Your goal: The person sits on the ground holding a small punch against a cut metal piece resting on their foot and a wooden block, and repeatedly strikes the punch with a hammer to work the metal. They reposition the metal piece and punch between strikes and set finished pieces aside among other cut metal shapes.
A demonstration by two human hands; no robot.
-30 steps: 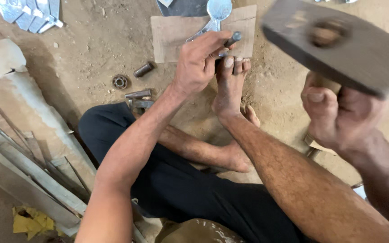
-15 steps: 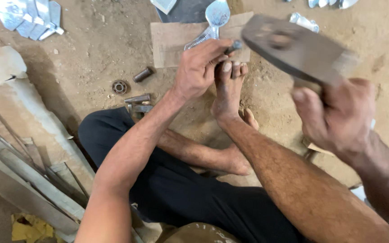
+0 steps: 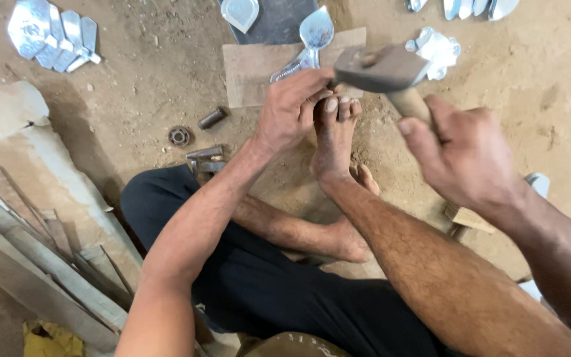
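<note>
left hand [image 3: 290, 109] is pinching a leaf-shaped metal piece [image 3: 312, 36] flat on the wooden block [image 3: 252, 66], fingers closed on its stem end at the block's near edge. right hand [image 3: 464, 155] is wrapped tight around the handle of a hammer [image 3: 381, 66], whose head is hanging low over the block's right half, just beside the left fingertips. bare foot [image 3: 334, 129] is sitting against the block's near edge, toes touching or nearly touching the left hand; cannot tell if it is bracing the piece

other bits: dark metal plate [image 3: 279, 20] behind the block with another leaf blank [image 3: 240, 12] on it, stack of cut blanks [image 3: 51, 36] far left of the block, small punches and a ring [image 3: 180, 136] on the dirt floor [image 3: 133, 86] left-near of it, planks [image 3: 28, 264] well back-left

risks, my read: hammer head is landing very close to fingers and toes, so a slightly off strike is hitting flesh. thin piece may be skidding or flipping on the block if the pinch is loose. motion blur on the head, so the exact contact point can't be told
</note>
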